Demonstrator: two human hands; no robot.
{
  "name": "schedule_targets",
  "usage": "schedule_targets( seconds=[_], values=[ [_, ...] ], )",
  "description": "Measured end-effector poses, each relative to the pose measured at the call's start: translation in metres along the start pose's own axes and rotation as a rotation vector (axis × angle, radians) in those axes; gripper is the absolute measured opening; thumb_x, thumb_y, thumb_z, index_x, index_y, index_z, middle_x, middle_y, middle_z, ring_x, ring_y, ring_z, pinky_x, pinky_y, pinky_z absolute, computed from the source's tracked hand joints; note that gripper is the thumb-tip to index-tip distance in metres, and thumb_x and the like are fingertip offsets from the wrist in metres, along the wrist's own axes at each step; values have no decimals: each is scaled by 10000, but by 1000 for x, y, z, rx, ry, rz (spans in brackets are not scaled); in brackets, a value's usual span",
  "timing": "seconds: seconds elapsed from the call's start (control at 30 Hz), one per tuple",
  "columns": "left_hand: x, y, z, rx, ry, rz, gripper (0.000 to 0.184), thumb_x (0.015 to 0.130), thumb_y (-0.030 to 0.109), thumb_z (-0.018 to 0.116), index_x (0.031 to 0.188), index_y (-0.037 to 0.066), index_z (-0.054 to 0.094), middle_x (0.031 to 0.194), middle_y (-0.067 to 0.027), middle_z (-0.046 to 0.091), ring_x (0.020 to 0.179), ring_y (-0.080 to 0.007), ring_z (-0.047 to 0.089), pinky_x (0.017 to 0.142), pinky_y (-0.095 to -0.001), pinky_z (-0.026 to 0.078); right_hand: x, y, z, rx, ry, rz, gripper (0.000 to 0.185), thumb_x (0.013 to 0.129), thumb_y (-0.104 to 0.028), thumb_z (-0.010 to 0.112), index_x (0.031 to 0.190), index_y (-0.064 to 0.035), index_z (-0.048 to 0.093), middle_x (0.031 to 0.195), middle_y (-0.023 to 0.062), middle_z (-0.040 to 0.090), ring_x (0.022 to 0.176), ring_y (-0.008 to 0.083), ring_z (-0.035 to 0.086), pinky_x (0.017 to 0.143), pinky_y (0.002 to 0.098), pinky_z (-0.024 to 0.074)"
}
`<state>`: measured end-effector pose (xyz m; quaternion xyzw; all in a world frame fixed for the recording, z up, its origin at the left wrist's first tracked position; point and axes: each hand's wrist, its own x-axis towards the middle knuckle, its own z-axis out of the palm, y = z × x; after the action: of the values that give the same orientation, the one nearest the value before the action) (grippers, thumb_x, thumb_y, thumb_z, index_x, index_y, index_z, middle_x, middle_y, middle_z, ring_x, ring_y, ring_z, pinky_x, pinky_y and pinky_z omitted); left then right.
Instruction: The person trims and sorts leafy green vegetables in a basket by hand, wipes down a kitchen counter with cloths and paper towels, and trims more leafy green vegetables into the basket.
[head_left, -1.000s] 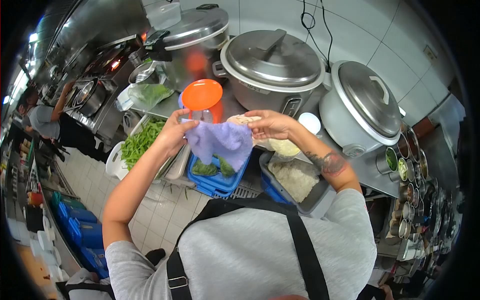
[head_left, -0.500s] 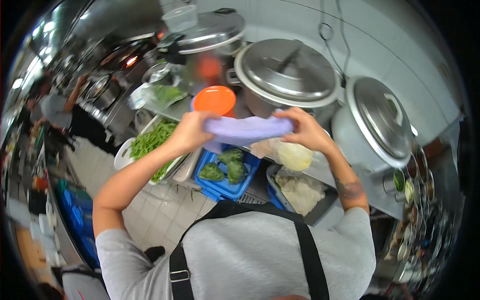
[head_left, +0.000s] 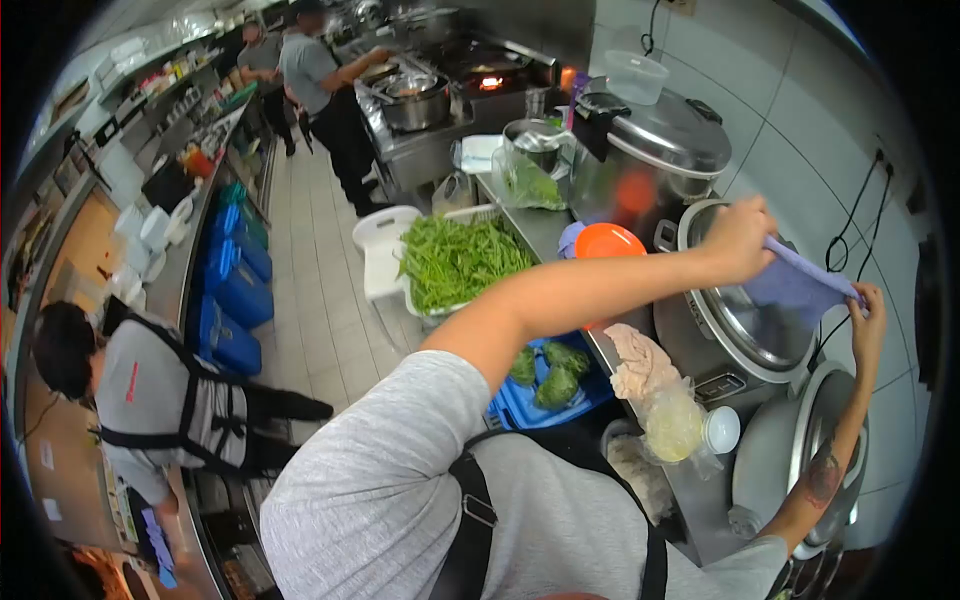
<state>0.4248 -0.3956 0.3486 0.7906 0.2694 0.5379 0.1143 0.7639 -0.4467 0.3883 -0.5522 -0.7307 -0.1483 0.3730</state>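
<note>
Purple cloth: held up between both hands, in front of the metal lid of the middle rice cooker. Contact with the lid: cannot tell from where I stand.

Left hand: slightly blurred, fingers clamped on the near end of the cloth. Right hand: fingers pinched on the far end.

Change: the cloth, a moment ago above the blue tub, is now over by the cooker, and the wearer has turned too. Meaning: the handling now takes place beside the lid, cloth spread and firmly gripped.

Around it, on the steel desk: orange plate, plastic bag with pale contents, white-capped jar. Further out: heap of green leaves; co-worker at another counter.
</note>
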Motion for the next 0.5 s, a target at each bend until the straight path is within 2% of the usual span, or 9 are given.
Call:
schedule_targets(
  seconds=[0.1,0.2,0.23,0.27,0.33,0.37,0.4,0.43,0.5],
  values=[
    [-12,1,44,-82,-19,-155,174,655,158,693,780,40,669,887,-169,631,869,-350,600,776,-430,483,-4,60,0,-136,-147,38,190,764,19,615,950,-20,624,880,44,554,801,141,506,707,253,403],
    [-36,-13,84,-171,-144,-482,188,663,131,694,815,23,673,884,-207,647,862,-368,623,781,-422,498,-21,123,30,43,-481,275,158,768,27,603,922,0,623,841,10,556,740,111,501,660,251,409],
    [-46,-20,97,-220,-154,-573,192,666,121,692,827,17,674,864,-213,650,863,-371,627,782,-421,501,-22,132,37,114,-613,355,140,775,10,604,913,8,622,839,3,556,715,106,498,645,251,411],
    [-55,-25,109,-241,-120,-626,202,670,119,692,846,21,678,842,-209,650,879,-367,626,800,-420,499,-16,122,41,65,-659,430,135,778,-14,611,911,10,621,846,6,559,712,106,500,642,252,414],
    [-60,-49,142,-238,-23,-753,190,674,88,683,843,2,670,842,-216,648,809,-355,645,755,-408,517,-11,103,48,-34,-738,589,145,784,-64,627,905,14,619,860,11,565,708,107,503,637,253,420],
    [-61,-55,144,-233,24,-814,183,676,72,679,841,-8,665,842,-220,647,774,-349,655,732,-402,526,-10,122,62,-12,-660,511,188,782,-93,638,935,12,619,865,32,578,732,132,525,662,273,433],
    [-58,-66,141,-408,-42,-927,242,691,15,654,921,-45,607,795,-219,636,611,-296,661,622,-378,541,-9,145,82,14,-577,433,231,779,-123,649,965,11,619,869,52,592,757,158,547,687,292,445],
    [-57,-65,129,-501,13,-944,267,696,1,644,950,-51,580,764,-210,628,573,-279,652,593,-373,537,-7,162,96,37,-499,356,274,777,-152,661,995,9,619,873,72,606,781,184,568,713,311,457],
    [-59,-58,94,-687,135,-969,320,706,-26,625,1009,-61,527,700,-193,611,496,-244,633,534,-363,530,2,159,112,-260,-423,270,366,772,-191,675,1078,-6,600,942,143,612,879,267,580,791,361,452]
  ],
)
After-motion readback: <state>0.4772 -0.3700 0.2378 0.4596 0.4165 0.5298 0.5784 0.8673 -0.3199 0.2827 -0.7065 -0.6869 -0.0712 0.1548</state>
